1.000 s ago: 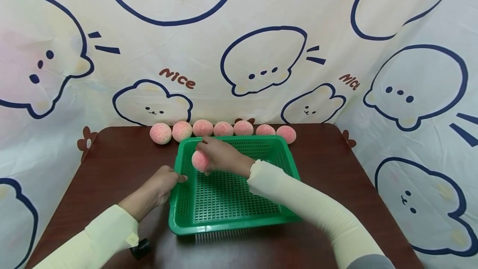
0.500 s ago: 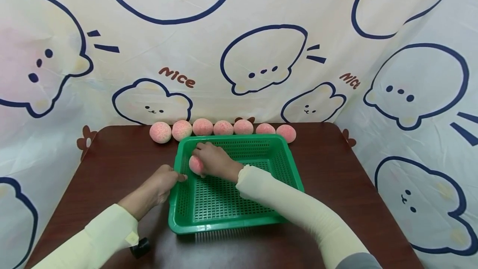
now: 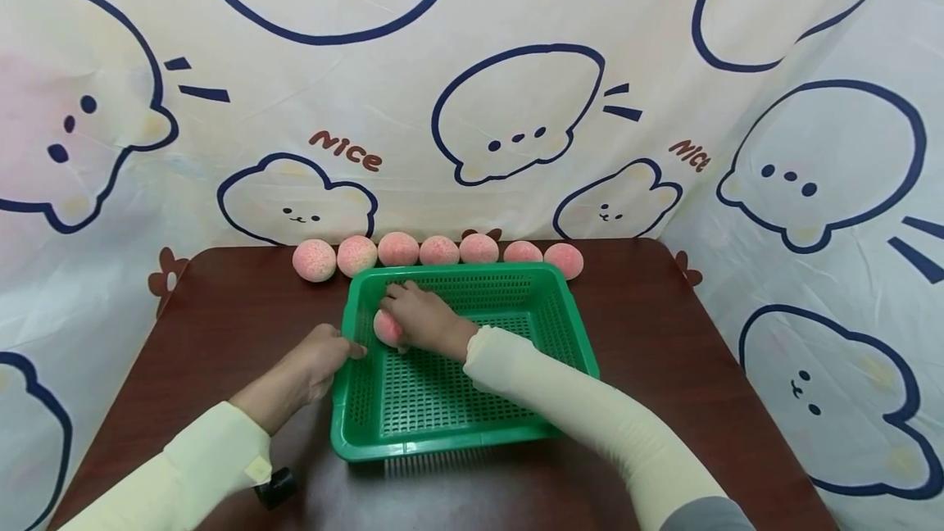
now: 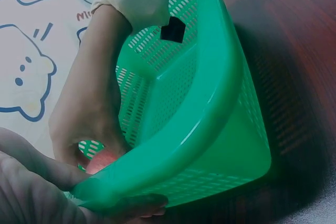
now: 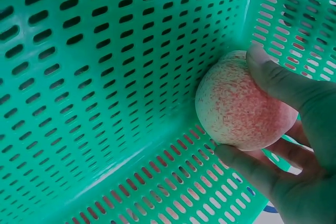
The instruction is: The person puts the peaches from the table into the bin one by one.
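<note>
A pink speckled peach lies low in the far left corner of a green perforated plastic basket. My right hand reaches down into the basket and grips that peach, thumb on one side and fingers round the other, as the right wrist view shows. At the basket's left side my left hand pinches the rim, thumb over the edge and fingers beneath on the outside. In the left wrist view the peach is mostly hidden behind the basket's rim.
Several more peaches stand in a row along the back edge of the dark brown table, just behind the basket. A printed cloth hangs behind the table and at its sides. A small black object shows below the left sleeve.
My right hand has lowered the peach toward the far left corner of the basket, moving slightly left. In the last half second it hardly moves. My left hand stays at the rim.
</note>
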### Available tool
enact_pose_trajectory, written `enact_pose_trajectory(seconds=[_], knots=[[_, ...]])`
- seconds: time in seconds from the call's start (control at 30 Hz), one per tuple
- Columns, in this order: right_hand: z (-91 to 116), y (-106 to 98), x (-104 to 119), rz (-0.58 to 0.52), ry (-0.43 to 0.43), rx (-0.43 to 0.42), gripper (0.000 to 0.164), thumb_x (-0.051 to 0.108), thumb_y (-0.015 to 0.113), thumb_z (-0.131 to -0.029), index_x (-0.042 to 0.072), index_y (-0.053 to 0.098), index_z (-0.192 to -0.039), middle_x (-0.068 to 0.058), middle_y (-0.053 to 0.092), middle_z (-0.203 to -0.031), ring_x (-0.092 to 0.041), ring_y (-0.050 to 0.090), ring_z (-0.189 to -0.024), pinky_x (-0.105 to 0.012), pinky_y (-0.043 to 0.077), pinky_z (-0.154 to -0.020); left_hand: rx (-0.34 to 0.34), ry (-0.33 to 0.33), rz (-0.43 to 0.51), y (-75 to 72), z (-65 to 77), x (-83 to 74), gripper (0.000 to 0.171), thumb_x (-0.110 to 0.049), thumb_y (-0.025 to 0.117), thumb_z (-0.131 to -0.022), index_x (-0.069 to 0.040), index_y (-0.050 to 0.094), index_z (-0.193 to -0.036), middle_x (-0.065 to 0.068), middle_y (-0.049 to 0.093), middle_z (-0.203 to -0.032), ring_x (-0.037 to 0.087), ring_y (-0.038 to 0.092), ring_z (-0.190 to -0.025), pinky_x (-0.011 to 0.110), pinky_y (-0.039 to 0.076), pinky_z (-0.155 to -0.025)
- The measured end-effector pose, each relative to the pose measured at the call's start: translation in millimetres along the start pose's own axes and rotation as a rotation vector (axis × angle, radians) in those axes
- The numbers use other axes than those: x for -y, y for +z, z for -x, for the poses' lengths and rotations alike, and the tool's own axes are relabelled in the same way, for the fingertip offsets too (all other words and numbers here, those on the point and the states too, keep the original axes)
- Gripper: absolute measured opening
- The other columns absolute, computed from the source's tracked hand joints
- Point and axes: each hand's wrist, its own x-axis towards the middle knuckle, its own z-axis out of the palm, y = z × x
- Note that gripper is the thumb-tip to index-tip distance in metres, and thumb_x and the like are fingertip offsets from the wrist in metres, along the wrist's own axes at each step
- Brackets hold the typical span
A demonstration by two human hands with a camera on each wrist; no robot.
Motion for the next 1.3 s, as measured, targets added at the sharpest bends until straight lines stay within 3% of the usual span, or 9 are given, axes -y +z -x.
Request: enact_pose_trajectory(seconds=[0.33, 0.57, 0.77, 0.93, 1.13, 1.3], knots=[[-1, 2, -3, 0.053, 0.002, 0.017, 0.053, 0.036, 0.083, -0.086, 0.021, 0.063, -0.133, -0.002, 0.056, -0.132, -0.018, 0.052, -0.112, -0.031, 0.058, -0.076, 0.018, 0.010, 0.012, -0.1, 1.2, 0.6, 0.048, -0.001, 0.044, -0.104, 0.024, 0.030, -0.142, 0.042, 0.051, -0.138, 0.049, 0.062, -0.121, 0.059, 0.059, -0.090], [-1, 2, -3, 0.078, -0.024, 0.000, 0.052, 0.036, 0.083, -0.086, 0.021, 0.064, -0.132, -0.002, 0.053, -0.133, -0.019, 0.052, -0.115, -0.031, 0.059, -0.075, 0.019, 0.013, 0.018, -1.1, 1.9, 2.1, 0.046, -0.001, 0.044, -0.104, 0.025, 0.032, -0.140, 0.042, 0.051, -0.137, 0.048, 0.063, -0.120, 0.057, 0.059, -0.090], [0, -2, -4, 0.088, -0.029, 0.014, 0.062, 0.040, 0.086, -0.082, 0.018, 0.061, -0.134, -0.003, 0.053, -0.134, -0.018, 0.052, -0.116, -0.031, 0.059, -0.078, 0.017, 0.021, 0.016, -1.5, 2.3, 1.6, 0.045, -0.001, 0.045, -0.104, 0.025, 0.033, -0.139, 0.043, 0.052, -0.136, 0.048, 0.064, -0.119, 0.058, 0.059, -0.088], [5, -11, -11, 0.002, -0.037, 0.005, 0.067, 0.041, 0.086, -0.082, 0.017, 0.057, -0.138, -0.003, 0.053, -0.133, -0.017, 0.052, -0.118, -0.030, 0.058, -0.080, 0.013, 0.021, 0.016, -0.8, 1.9, 2.6, 0.045, -0.001, 0.045, -0.104, 0.025, 0.033, -0.139, 0.043, 0.053, -0.135, 0.049, 0.064, -0.118, 0.058, 0.059, -0.088], [15, -45, -46, -0.099, 0.015, -0.116, 0.053, 0.044, 0.073, -0.094, 0.014, 0.059, -0.136, -0.003, 0.056, -0.130, -0.015, 0.055, -0.111, -0.028, 0.056, -0.081, 0.006, 0.003, 0.010, 0.5, -0.5, 2.2, 0.047, -0.002, 0.045, -0.105, 0.025, 0.031, -0.141, 0.042, 0.052, -0.136, 0.049, 0.065, -0.118, 0.058, 0.060, -0.086], [28, -79, -100, -0.107, 0.160, -0.219, 0.044, 0.037, 0.070, -0.098, 0.010, 0.063, -0.131, -0.008, 0.060, -0.126, -0.020, 0.058, -0.111, -0.032, 0.057, -0.087, 0.004, -0.012, 0.013, -0.3, -1.4, 2.4, 0.048, -0.002, 0.043, -0.106, 0.024, 0.029, -0.143, 0.042, 0.051, -0.137, 0.049, 0.064, -0.119, 0.058, 0.060, -0.086]])
